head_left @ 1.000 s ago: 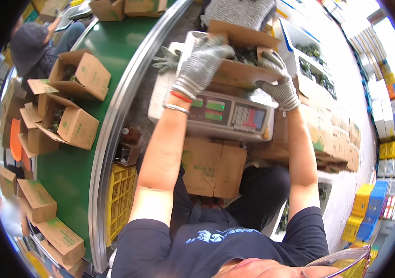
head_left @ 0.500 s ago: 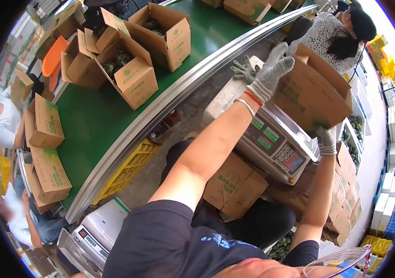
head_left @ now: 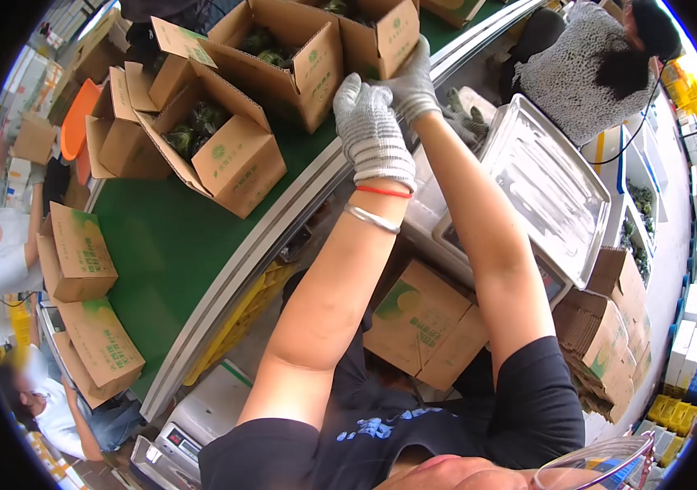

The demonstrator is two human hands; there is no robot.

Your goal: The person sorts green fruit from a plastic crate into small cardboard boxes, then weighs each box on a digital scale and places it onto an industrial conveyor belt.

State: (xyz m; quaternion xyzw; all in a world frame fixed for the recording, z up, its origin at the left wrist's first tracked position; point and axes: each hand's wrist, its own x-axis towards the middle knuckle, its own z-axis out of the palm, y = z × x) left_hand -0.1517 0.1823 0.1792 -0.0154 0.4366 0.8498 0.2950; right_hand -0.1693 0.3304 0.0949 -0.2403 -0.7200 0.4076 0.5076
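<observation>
A cardboard box [head_left: 378,39] with its flaps up stands at the conveyor's near edge, some dark green contents showing inside. My right hand [head_left: 411,86], in a grey-white knit glove, has its fingers round the box's near right corner. Beside it my left hand [head_left: 373,135], gloved too, with a red cord and a silver bangle at the wrist, holds the lower near side, its fingertips partly hidden. To the right, the scale's metal tray [head_left: 546,189] is bare. A loose grey glove [head_left: 467,122] lies between tray and conveyor.
Open boxes with green produce [head_left: 230,159] stand on the green conveyor [head_left: 148,237]. A co-worker in a patterned top [head_left: 577,69] is at upper right. Folded cartons [head_left: 606,351] are stacked at right, a flat carton [head_left: 426,322] lies below the scale. Other people are at left.
Both hands have moved left with the box, from above the scale to the conveyor's edge. The metal tray has come into full view. My right hand has crossed over near my left.
</observation>
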